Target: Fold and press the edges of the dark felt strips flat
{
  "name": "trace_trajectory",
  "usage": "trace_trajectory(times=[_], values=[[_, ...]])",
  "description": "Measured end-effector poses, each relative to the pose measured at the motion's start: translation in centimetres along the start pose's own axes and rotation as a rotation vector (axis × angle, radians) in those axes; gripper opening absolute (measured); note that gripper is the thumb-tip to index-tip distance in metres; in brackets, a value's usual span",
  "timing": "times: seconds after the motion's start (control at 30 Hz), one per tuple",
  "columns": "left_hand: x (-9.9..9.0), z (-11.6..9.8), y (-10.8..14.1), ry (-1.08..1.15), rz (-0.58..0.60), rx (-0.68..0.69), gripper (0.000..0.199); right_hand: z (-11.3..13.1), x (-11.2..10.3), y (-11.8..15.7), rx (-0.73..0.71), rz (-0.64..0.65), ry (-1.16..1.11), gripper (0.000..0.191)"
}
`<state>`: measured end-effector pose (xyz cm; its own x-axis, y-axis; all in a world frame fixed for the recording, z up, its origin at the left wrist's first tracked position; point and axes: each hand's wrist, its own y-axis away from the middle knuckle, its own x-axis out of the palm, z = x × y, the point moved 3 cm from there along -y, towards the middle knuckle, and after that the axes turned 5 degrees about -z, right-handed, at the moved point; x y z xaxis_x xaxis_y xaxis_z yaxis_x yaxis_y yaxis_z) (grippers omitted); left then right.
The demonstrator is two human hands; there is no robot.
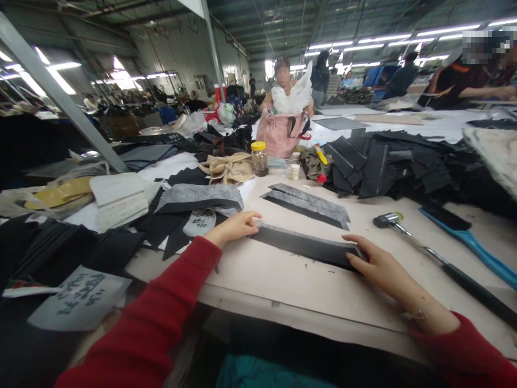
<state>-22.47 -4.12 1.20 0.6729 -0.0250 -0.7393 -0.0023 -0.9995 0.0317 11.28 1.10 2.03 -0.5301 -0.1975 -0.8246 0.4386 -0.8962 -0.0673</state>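
Note:
A long black fabric strip (302,245) with a grey fuzzy upper edge lies across the pale board in front of me. My left hand (235,226) is closed on its left end, thumb and fingertips at the edge. At the right end, my right hand (374,265) has the strip between its thumb and fingers, curled around the corner. Just beyond it rest grey-backed black strips (309,205), overlapping one another. Another grey-and-black piece (200,196) lies past my left wrist, on a pile of black cloth.
On the right are a hammer (430,250) and a blue-handled brush (470,237). A yellow-lidded jar (259,160), a pink bag (278,134) and heaped black pieces (375,161) stand farther back. Marked paper (81,299) lies left. A person (288,91) is across the table.

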Motion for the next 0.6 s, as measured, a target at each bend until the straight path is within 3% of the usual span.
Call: trace_trajectory(times=[0.6], values=[[0.5,-1.1,0.7,-0.312,-0.131,0.111,0.048,0.5,0.4,0.5,-0.068,-0.042,0.034,0.042]])
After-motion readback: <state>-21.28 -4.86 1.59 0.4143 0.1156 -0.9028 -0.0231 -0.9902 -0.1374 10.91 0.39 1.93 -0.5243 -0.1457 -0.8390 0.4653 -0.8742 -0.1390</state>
